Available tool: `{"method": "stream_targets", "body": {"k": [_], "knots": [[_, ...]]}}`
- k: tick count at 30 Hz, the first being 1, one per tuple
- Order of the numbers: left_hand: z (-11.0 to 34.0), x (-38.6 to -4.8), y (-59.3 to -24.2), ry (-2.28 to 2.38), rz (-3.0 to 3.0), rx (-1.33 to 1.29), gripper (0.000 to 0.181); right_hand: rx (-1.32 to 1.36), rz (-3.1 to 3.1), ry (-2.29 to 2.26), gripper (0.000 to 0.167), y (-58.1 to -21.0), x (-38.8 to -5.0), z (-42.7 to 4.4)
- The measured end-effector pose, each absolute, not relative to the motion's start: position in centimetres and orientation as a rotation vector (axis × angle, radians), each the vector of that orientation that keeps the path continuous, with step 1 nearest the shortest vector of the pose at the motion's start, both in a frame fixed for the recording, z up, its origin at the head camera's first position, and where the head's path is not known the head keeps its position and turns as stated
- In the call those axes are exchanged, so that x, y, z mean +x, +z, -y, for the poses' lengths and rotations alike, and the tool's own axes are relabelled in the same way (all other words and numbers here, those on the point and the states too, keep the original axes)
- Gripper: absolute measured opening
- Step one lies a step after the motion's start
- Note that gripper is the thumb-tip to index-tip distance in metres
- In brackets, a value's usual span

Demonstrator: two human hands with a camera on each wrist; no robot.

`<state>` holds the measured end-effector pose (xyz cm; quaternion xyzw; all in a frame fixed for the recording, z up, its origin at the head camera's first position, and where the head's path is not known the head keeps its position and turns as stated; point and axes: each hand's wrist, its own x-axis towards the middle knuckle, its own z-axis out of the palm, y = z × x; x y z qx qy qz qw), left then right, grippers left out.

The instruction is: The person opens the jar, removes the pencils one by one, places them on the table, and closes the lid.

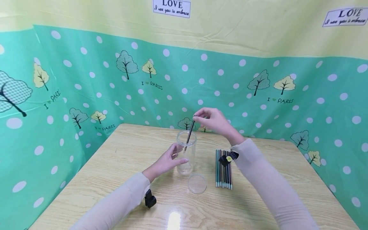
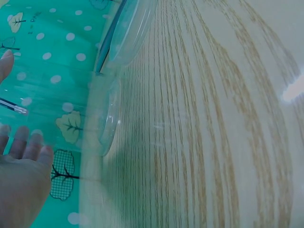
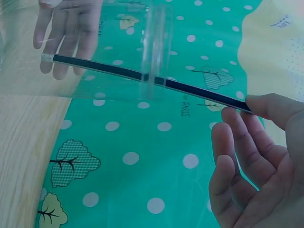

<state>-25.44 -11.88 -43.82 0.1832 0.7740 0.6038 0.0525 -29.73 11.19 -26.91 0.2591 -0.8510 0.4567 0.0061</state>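
Observation:
A tall clear jar (image 1: 186, 168) stands upright and open-topped on the table. My left hand (image 1: 166, 160) holds its side, thumb on the near face and fingers around the back; they show through the wall in the right wrist view. Above the rim, my right hand (image 1: 215, 122) pinches the top of a dark pencil (image 3: 114, 68) between thumb and fingertips. The pencil slants down through the mouth, its white eraser end inside the jar and off the bottom. A round clear lid (image 1: 197, 184) lies flat just in front of the jar.
Several pencils (image 1: 220, 174) lie side by side in a row on the wooden table (image 1: 123, 191), right of the jar, partly under my right wrist. A green and yellow patterned cloth (image 1: 161, 105) hangs behind the table and along its sides.

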Motion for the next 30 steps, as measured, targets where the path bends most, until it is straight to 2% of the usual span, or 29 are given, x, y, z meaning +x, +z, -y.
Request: {"method": "stream_targets", "body": {"k": [30], "knots": [[11.9,-25.2,-43.6,1.809,-2.369,0.562,0.071,0.716,2.412,1.465,0.033,-21.3,-27.5,-14.9]]}}
